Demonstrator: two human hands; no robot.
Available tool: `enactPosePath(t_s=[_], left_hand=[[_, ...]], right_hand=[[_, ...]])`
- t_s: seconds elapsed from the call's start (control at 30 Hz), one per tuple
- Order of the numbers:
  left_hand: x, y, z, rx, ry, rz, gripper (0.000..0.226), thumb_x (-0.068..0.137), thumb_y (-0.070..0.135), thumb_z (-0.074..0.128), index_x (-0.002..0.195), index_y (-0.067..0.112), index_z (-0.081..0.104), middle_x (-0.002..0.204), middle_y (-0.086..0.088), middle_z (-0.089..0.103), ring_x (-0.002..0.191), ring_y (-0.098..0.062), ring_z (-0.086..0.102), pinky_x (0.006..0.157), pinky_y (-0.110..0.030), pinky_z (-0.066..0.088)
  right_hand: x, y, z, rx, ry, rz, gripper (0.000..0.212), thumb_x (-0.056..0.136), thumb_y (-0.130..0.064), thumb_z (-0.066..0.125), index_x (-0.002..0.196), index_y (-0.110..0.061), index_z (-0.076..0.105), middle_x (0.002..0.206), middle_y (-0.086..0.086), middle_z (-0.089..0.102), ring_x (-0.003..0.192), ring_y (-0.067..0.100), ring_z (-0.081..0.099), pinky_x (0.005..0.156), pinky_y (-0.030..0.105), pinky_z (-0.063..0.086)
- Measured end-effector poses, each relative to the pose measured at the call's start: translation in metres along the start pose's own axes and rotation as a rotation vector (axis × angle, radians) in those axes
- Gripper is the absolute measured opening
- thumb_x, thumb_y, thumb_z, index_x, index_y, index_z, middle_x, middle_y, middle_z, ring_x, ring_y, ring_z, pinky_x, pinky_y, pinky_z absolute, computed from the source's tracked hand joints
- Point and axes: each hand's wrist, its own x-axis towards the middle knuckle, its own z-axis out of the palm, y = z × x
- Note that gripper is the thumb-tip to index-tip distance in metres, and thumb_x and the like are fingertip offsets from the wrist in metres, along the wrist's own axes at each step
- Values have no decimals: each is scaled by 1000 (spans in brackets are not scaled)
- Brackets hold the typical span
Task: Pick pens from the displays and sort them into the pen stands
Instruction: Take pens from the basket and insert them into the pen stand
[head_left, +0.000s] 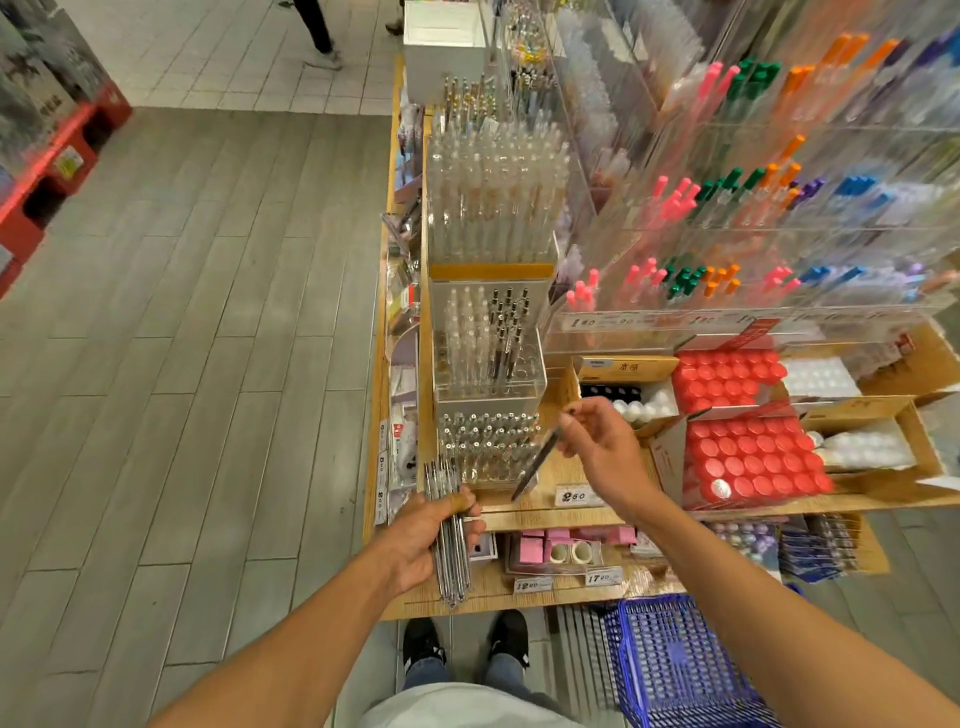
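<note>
Pinching one slim dark pen (535, 462), right hand (602, 447) hovers beside clear stand (488, 447).

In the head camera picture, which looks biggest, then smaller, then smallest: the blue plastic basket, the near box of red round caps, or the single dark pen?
1. Blue plastic basket, though it sits nearest the camera.
2. Near box of red round caps.
3. Single dark pen, pinched by the right hand.

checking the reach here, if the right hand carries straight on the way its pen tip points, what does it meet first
The right hand pinches a single pen angled down and left. Straight on, the tip would probably meet the wooden shelf top in front of the clear pen stand, though depth is hard to judge.
</note>
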Motion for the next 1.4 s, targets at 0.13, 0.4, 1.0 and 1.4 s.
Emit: enactPosePath(t_s=[0.13,0.4,1.0,1.4], left_hand=[[-2,-4,3,24,14,-24,36,79,10,75,108,0,55,80,-16,69,65,-26,69,59,-35,61],[-7,-4,4,-24,-10,-33,37,84,15,73,114,1,56,81,-16,68,65,-28,68,57,-36,61],[-9,-10,7,-28,13,-27,24,85,5,68,108,-3,63,91,-21,72,76,-30,74,66,-42,63],[-12,-7,20,45,2,-21,69,64,4,82,115,6,37,85,-21,75,73,-28,73,65,-42,63]], right_hand=[[0,9,-1,-351,66,-178,13,97,-19,55,90,-27,46,82,-3,59,72,10,56,60,17,46],[-1,34,9,-614,-64,-255,11,98,-27,52,93,-26,41,77,-15,48,65,2,47,53,15,35],[5,53,13,-792,-154,-203,8,96,-32,54,98,-25,52,91,-12,56,81,7,56,72,30,53],[-17,31,33,-467,-299,47,8,89,-25,67,85,-23,61,72,-5,64,59,3,56,58,21,46]])
